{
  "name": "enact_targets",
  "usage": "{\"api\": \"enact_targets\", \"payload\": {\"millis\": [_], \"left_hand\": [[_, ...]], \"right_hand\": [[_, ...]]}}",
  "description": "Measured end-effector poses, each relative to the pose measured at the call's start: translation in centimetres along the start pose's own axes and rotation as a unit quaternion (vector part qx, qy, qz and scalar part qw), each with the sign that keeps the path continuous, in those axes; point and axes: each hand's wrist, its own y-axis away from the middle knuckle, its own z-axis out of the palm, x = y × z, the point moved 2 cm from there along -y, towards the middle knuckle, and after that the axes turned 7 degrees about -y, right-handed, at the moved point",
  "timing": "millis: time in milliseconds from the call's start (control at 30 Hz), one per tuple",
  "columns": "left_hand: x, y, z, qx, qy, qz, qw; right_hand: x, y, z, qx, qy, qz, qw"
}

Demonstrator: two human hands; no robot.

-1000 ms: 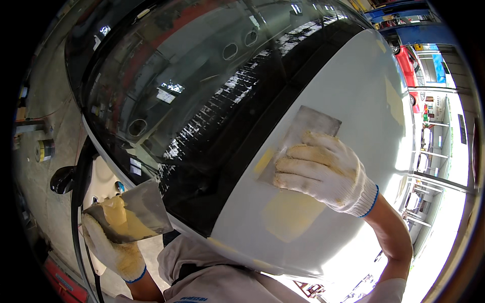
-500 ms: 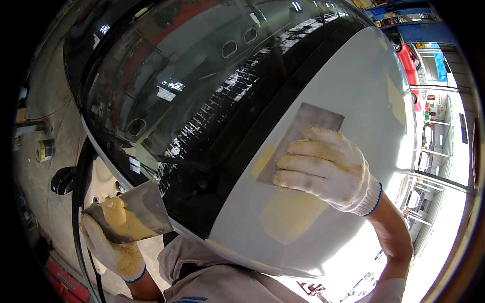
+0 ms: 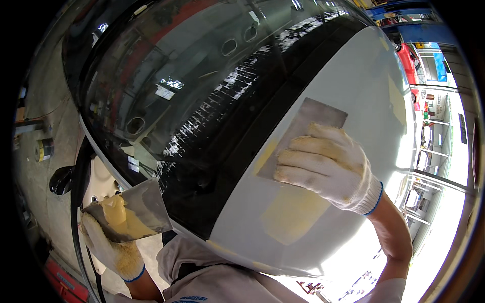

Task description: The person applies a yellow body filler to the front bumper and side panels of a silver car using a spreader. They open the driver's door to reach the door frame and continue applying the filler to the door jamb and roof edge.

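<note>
On the grey car hood (image 3: pixel 353 86), my gloved right hand (image 3: pixel 326 166) presses a flat metal putty spreader (image 3: pixel 319 113), fingers laid along its face. The blade's lower left edge lies beside a yellow filler patch (image 3: pixel 264 157) near the windshield side. A larger dried-looking filler patch (image 3: pixel 290 217) sits just below that hand. At the lower left, my gloved left hand (image 3: pixel 113 250) grips a second metal putty spreader (image 3: pixel 151 207), held up next to the windshield corner. A thick blob of yellow body filler (image 3: pixel 115 209) rests on this plate. Both white gloves carry yellow stains.
The dark windshield (image 3: pixel 192 76) spans the upper left, reflecting the workshop. A black side mirror (image 3: pixel 61 180) and an open door lie at left. On the floor stands a round can (image 3: pixel 45 150). A red car (image 3: pixel 408 65) is at far right, and a red cabinet (image 3: pixel 65 285) at lower left.
My right hand and its spreader have shifted slightly up and to the right across the hood. My left hand with the filler-loaded spreader stays almost in place.
</note>
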Motion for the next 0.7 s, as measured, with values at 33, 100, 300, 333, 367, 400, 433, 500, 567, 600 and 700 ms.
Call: {"api": "enact_targets", "payload": {"millis": [33,100,300,333,367,400,433,500,567,600,700], "left_hand": [[-0.3,0.1,0.0,-0.007,-0.016,0.002,1.0],[-0.4,0.2,0.1,-0.01,0.017,-0.018,1.0],[0.4,-0.3,0.2,0.007,0.094,-0.061,0.994],[0.6,-0.5,0.1,0.001,0.074,-0.05,0.996],[0.5,-0.5,0.1,0.0,0.102,-0.075,0.992],[0.3,-0.5,0.2,0.001,0.131,-0.101,0.986],[0.0,-0.4,0.5,0.005,0.208,-0.161,0.965],[-0.3,-0.6,0.6,0.038,0.356,-0.302,0.884],[0.7,-1.4,0.0,0.07,0.39,-0.369,0.841],[0.9,-1.5,-0.2,0.073,0.359,-0.355,0.86],[0.8,-1.4,-0.6,0.011,0.043,-0.079,0.996]], "right_hand": [[0.1,-0.1,0.2,0.006,-0.001,-0.004,1.0],[0.3,-0.2,0.2,0.019,-0.005,-0.014,1.0],[-0.1,0.3,0.1,0.004,-0.03,-0.012,0.999],[-0.2,0.2,0.0,0.004,-0.031,-0.013,0.999],[-0.2,0.2,0.0,0.004,-0.031,-0.014,0.999],[-0.3,-0.2,0.2,0.007,-0.033,-0.017,0.999],[-0.3,-0.3,0.5,0.013,-0.03,-0.02,0.999],[-0.1,-0.2,1.1,0.024,-0.021,-0.026,0.999],[0.0,-0.2,1.2,0.022,-0.022,-0.034,0.999],[-0.2,-0.3,0.7,0.013,-0.026,-0.034,0.999],[-0.5,0.5,-0.3,-0.007,-0.036,-0.012,0.999]]}}
